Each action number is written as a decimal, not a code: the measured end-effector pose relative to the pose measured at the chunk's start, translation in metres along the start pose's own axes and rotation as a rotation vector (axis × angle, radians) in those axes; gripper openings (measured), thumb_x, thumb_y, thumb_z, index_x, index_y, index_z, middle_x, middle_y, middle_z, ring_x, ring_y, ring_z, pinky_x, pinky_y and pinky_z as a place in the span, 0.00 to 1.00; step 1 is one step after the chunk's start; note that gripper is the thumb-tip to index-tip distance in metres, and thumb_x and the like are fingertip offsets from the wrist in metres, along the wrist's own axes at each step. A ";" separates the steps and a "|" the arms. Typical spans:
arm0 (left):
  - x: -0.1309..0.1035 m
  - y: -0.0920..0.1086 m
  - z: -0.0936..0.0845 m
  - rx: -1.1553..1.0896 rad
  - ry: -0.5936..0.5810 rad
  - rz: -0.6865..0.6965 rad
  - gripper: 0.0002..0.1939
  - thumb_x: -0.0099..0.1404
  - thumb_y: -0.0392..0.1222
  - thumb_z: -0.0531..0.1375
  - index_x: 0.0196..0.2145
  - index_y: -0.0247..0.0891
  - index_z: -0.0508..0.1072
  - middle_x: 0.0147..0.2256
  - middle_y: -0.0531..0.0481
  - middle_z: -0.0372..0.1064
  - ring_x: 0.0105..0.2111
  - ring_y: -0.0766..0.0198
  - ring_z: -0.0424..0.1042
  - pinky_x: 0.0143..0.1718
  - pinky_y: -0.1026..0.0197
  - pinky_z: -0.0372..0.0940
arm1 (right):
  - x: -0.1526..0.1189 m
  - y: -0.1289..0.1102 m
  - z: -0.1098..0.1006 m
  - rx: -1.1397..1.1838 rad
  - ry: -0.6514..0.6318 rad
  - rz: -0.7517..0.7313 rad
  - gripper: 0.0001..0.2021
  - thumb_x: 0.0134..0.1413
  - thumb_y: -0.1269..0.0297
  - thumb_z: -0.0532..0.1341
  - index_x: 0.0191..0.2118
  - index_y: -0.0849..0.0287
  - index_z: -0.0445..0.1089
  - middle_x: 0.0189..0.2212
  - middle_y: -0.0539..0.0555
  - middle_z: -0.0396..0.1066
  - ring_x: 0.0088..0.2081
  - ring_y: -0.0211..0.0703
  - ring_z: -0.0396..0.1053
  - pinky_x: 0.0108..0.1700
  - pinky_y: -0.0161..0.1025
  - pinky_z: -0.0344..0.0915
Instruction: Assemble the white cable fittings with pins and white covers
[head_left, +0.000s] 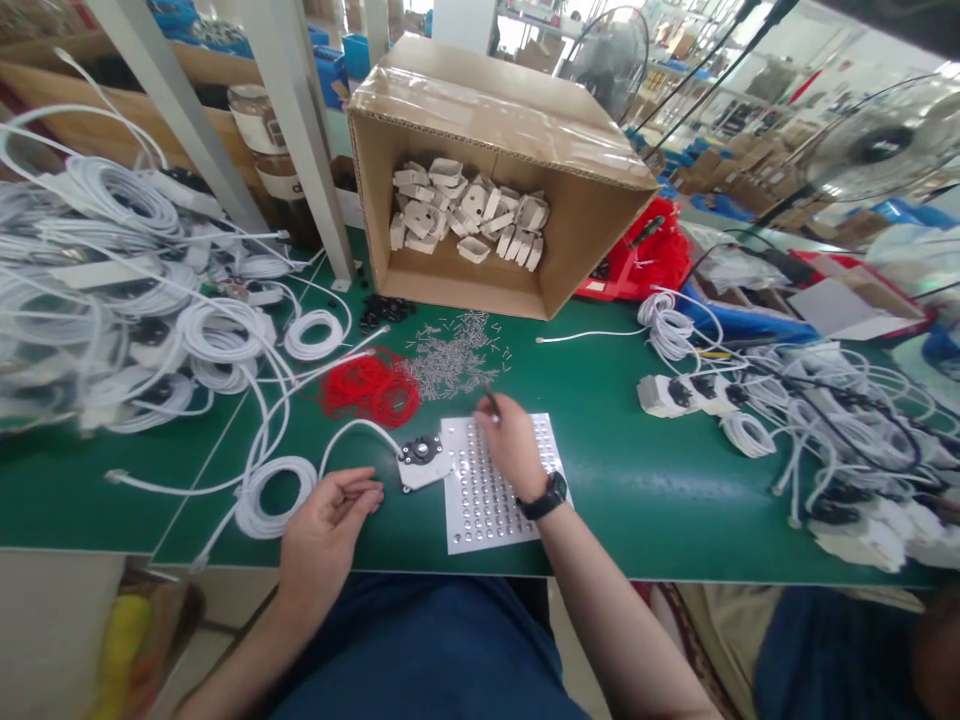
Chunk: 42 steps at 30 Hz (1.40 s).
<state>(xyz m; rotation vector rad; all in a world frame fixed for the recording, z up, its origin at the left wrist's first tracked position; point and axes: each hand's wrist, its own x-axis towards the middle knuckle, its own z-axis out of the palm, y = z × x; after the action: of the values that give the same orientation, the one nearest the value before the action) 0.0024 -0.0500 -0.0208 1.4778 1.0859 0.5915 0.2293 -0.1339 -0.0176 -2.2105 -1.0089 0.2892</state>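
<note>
Low on the green table, my left hand point(330, 515) has its fingers bent together beside a coiled white cable point(276, 497); whether anything is between the fingertips is hidden. A white device with a black round part point(424, 460) lies right of it, its cable curving to the left. My right hand point(511, 445), with a black watch on the wrist, is closed on a thin dark tool point(491, 400) over a white sheet with rows of round silver pieces point(469, 500). Just beyond are a pile of small metal pins point(450, 360) and a tangle of red rings point(367, 388).
An open cardboard box point(480, 130) holding white housings stands behind the pins. Heaps of white cables point(112, 290) cover the left side, with more cables and housings point(825, 410) at the right. A metal post point(296, 130) rises at the back left. Another person's dark sleeve point(832, 650) shows lower right.
</note>
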 end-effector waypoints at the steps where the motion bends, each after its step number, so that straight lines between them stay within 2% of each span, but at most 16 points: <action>1: 0.000 -0.001 0.000 0.039 0.009 0.038 0.11 0.53 0.46 0.63 0.34 0.40 0.75 0.30 0.48 0.75 0.30 0.59 0.74 0.36 0.59 0.68 | 0.006 0.001 0.002 -0.043 -0.021 0.004 0.04 0.53 0.72 0.58 0.36 0.62 0.67 0.34 0.54 0.71 0.36 0.43 0.68 0.39 0.38 0.62; 4: 0.000 0.000 0.000 0.221 -0.050 0.302 0.05 0.53 0.44 0.64 0.27 0.42 0.77 0.29 0.48 0.76 0.30 0.58 0.74 0.37 0.58 0.68 | 0.025 -0.005 0.008 -0.145 -0.111 -0.043 0.05 0.53 0.69 0.61 0.37 0.60 0.68 0.34 0.52 0.70 0.35 0.41 0.68 0.38 0.36 0.61; 7: 0.002 -0.002 0.003 0.319 -0.139 0.521 0.04 0.55 0.42 0.62 0.27 0.43 0.77 0.28 0.49 0.76 0.30 0.59 0.75 0.36 0.59 0.68 | 0.038 -0.016 0.014 -0.287 -0.225 -0.112 0.04 0.55 0.67 0.60 0.38 0.56 0.68 0.37 0.52 0.69 0.38 0.41 0.68 0.39 0.35 0.61; 10: 0.005 -0.009 0.008 0.392 -0.174 0.599 0.06 0.59 0.42 0.59 0.29 0.43 0.77 0.29 0.49 0.77 0.31 0.59 0.75 0.38 0.59 0.68 | 0.043 -0.025 0.020 -0.375 -0.281 -0.124 0.04 0.58 0.67 0.57 0.39 0.56 0.68 0.40 0.54 0.67 0.38 0.42 0.69 0.37 0.36 0.62; 14: 0.006 -0.016 0.011 0.434 -0.183 0.690 0.06 0.60 0.38 0.58 0.31 0.42 0.77 0.30 0.49 0.76 0.34 0.61 0.74 0.40 0.60 0.67 | 0.040 -0.029 0.019 -0.394 -0.264 -0.107 0.07 0.59 0.70 0.54 0.42 0.60 0.66 0.45 0.59 0.66 0.37 0.44 0.70 0.35 0.38 0.62; 17: 0.005 -0.016 0.011 0.439 -0.179 0.767 0.06 0.60 0.35 0.59 0.33 0.42 0.76 0.31 0.49 0.76 0.34 0.62 0.74 0.40 0.62 0.67 | 0.027 -0.026 0.007 -0.288 -0.205 -0.086 0.07 0.60 0.70 0.53 0.42 0.61 0.65 0.39 0.56 0.70 0.36 0.43 0.69 0.35 0.37 0.61; 20: 0.004 -0.017 0.012 0.458 -0.195 0.786 0.07 0.60 0.35 0.59 0.34 0.42 0.76 0.32 0.48 0.76 0.35 0.62 0.74 0.40 0.62 0.67 | 0.005 -0.021 -0.007 0.044 -0.133 -0.013 0.06 0.55 0.73 0.55 0.37 0.60 0.67 0.32 0.51 0.72 0.34 0.40 0.69 0.36 0.35 0.61; 23: 0.006 -0.017 0.015 0.477 -0.205 0.771 0.06 0.61 0.36 0.58 0.33 0.42 0.76 0.32 0.48 0.76 0.35 0.61 0.74 0.40 0.61 0.67 | -0.020 -0.019 -0.012 0.266 -0.114 0.093 0.08 0.49 0.73 0.58 0.36 0.60 0.71 0.32 0.51 0.73 0.34 0.40 0.69 0.38 0.36 0.62; 26: 0.007 -0.016 0.017 0.477 -0.188 0.800 0.06 0.60 0.35 0.59 0.33 0.41 0.76 0.32 0.48 0.76 0.34 0.61 0.74 0.40 0.61 0.66 | -0.037 -0.019 -0.008 0.385 -0.115 0.217 0.06 0.46 0.70 0.61 0.33 0.60 0.73 0.29 0.51 0.74 0.31 0.41 0.69 0.36 0.37 0.62; 29: 0.009 -0.013 0.018 0.474 -0.184 0.848 0.05 0.59 0.34 0.60 0.33 0.41 0.75 0.31 0.49 0.76 0.32 0.62 0.74 0.39 0.63 0.66 | -0.044 -0.017 0.001 0.501 -0.061 0.304 0.05 0.45 0.67 0.62 0.30 0.61 0.73 0.27 0.52 0.74 0.29 0.41 0.68 0.34 0.37 0.62; 36: 0.010 -0.007 0.025 0.460 -0.106 0.967 0.04 0.61 0.33 0.59 0.30 0.38 0.73 0.28 0.52 0.74 0.29 0.66 0.73 0.35 0.65 0.67 | -0.049 -0.021 0.007 0.484 -0.043 0.295 0.04 0.44 0.67 0.62 0.28 0.61 0.73 0.22 0.49 0.70 0.22 0.36 0.60 0.26 0.34 0.56; 39: 0.011 -0.006 0.028 0.445 -0.092 0.881 0.05 0.61 0.37 0.60 0.27 0.38 0.72 0.27 0.53 0.73 0.28 0.67 0.73 0.33 0.66 0.67 | -0.051 -0.024 0.007 0.430 -0.023 0.269 0.03 0.46 0.67 0.62 0.28 0.60 0.72 0.21 0.47 0.69 0.22 0.36 0.61 0.27 0.33 0.57; 42: 0.011 -0.004 0.029 0.432 -0.087 0.722 0.11 0.61 0.44 0.60 0.23 0.38 0.70 0.24 0.54 0.71 0.25 0.68 0.71 0.29 0.68 0.66 | -0.054 -0.023 0.010 0.338 0.009 0.181 0.02 0.48 0.69 0.61 0.28 0.59 0.71 0.23 0.48 0.70 0.25 0.38 0.65 0.30 0.33 0.59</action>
<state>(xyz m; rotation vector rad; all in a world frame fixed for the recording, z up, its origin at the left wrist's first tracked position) 0.0307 -0.0548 -0.0338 2.2785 0.6052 0.8045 0.1748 -0.1580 -0.0137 -1.9909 -0.6964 0.4934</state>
